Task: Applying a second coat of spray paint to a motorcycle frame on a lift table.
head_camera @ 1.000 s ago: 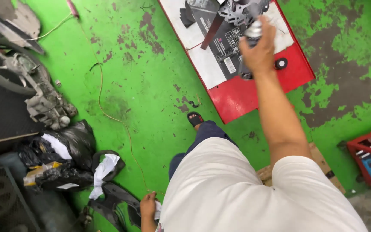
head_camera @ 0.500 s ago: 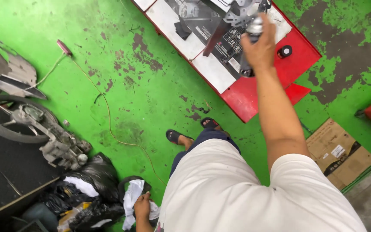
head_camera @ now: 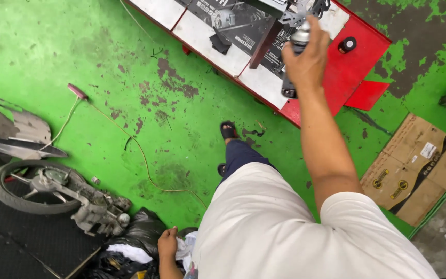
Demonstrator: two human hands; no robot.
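Looking down past the white shirt, the left hand (head_camera: 167, 243) is seen lowest in the frame, its fingers loosely curled over a crumpled white rag (head_camera: 186, 246) beside a black plastic bag (head_camera: 140, 235); whether anything is actually pinched cannot be told. Farther out, the right hand (head_camera: 305, 62) is raised at arm's length and wrapped firmly around a slim grey-and-black spray can (head_camera: 296, 57). The can is held nearly upright, its long axis tilted slightly, its pale cap uppermost and its dark base showing below the palm. Just beyond the can, and slightly above it in the frame, a silvery perforated metal disc (head_camera: 305, 10) is seen resting on a red metal work platform (head_camera: 357, 62); the right hand is by far the nearer of the two to it. Under the disc, a dark rectangular printed sheet (head_camera: 233, 26) with pale lettering is laid over white panels. Right of the can, a small black cap (head_camera: 347, 45) is seen on the platform. Far right of the can, a flattened brown cardboard box (head_camera: 414, 165) bearing a small white label and round yellow marks is laid on the green floor (head_camera: 104, 62).
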